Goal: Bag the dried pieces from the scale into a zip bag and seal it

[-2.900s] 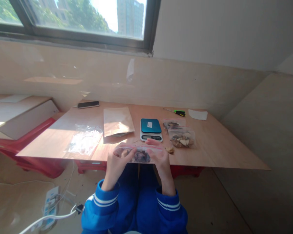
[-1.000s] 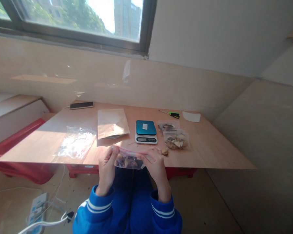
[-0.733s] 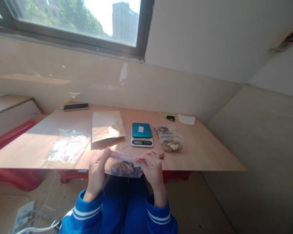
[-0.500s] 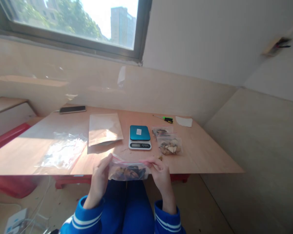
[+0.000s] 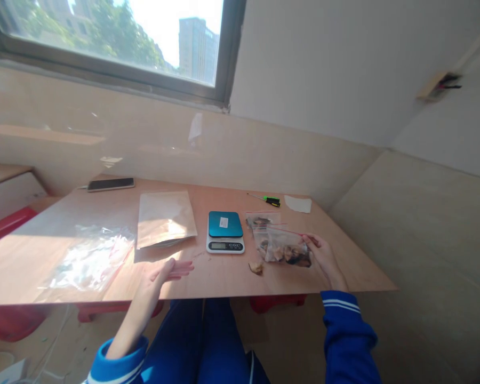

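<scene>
My right hand (image 5: 319, 253) pinches the top corner of a clear zip bag (image 5: 290, 255) of dark brown dried pieces. That bag overlaps another zip bag (image 5: 262, 242) of pale pieces, largely hidden behind it; whether it rests on the table I cannot tell. Farther back lies a third zip bag (image 5: 260, 220) with dark contents. Near the table's front edge, my left hand (image 5: 172, 270) is empty, its fingers stretched out. A kitchen scale (image 5: 225, 229) with a blue plate stands between my hands, and a single dried brown piece (image 5: 256, 268) lies on the wood in front of it.
Left of the scale is a kraft paper pouch (image 5: 166, 217), with clear plastic bags (image 5: 90, 258) beyond it. A phone (image 5: 111, 184) lies at the back left. At the back right are a green-and-black screwdriver (image 5: 271, 200) and a white scrap (image 5: 298, 204). Red stools stand below.
The bag of dark pieces went from between both hands to the right, over the pale-piece bag, in my right hand. My left hand let go of it and opened.
</scene>
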Available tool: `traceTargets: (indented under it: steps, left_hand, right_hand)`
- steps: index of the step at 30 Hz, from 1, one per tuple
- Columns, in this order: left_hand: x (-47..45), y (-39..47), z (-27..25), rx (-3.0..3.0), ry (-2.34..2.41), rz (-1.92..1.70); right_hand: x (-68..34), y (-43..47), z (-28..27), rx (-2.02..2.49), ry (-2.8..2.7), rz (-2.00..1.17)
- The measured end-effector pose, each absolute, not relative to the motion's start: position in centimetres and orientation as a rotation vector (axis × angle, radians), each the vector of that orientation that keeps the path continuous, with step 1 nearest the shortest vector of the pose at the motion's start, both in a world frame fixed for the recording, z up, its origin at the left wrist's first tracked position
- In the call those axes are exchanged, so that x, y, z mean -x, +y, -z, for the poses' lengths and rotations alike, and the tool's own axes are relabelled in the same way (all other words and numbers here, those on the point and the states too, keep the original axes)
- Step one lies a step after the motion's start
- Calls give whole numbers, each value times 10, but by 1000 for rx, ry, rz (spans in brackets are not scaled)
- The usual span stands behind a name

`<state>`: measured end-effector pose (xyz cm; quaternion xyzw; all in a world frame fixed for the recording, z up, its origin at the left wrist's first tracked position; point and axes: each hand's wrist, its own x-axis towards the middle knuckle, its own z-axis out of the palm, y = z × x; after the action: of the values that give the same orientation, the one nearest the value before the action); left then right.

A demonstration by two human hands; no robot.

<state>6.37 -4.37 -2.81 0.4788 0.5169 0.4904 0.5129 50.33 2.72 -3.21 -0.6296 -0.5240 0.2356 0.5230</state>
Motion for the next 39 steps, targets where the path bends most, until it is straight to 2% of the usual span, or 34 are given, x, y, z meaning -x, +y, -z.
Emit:
traceTargets:
  steps: [2, 6, 8, 12, 16, 23, 26, 29, 33, 35, 39]
  left_hand:
    - [-58, -43, 29, -1152, 1271, -1168]
    - [-52, -42, 29, -1138, 1307, -1147]
    - [-49, -41, 30, -1124, 1323, -1160]
    - [-44, -38, 33, -1121, 1353, -1185]
    - [-42, -37, 34, -1132, 1363, -1180]
    - [-33, -38, 37, -1104, 1400, -1190]
    - [-23, -37, 45, -1153, 1485, -1251]
    - [-14, -35, 51, -1293, 1626, -1260]
    - [-11, -23, 47, -1624, 1732, -1290]
    - [-11, -9, 43, -1870, 1675, -1308]
    - [-9, 24, 40, -2218, 1630, -1051]
  right_hand:
    - [-504, 45, 41, 1566, -1316, -478]
    - [-479, 41, 59, 1758, -1295, 265]
    - [-459, 23, 69, 1737, -1331, 468]
    - [-431, -2, 92, 1773, -1635, 371]
    - [-435, 15, 105, 1835, -1750, 303]
    - [-417, 24, 81, 1807, -1733, 420]
    - [-393, -1, 80, 1588, -1961, 212]
    - [-383, -22, 93, 1462, -2154, 33]
    - [-385, -27, 101, 1470, -2128, 55]
    - [-383, -19, 92, 1449, -2112, 66]
    - [-356, 25, 58, 1360, -2069, 26]
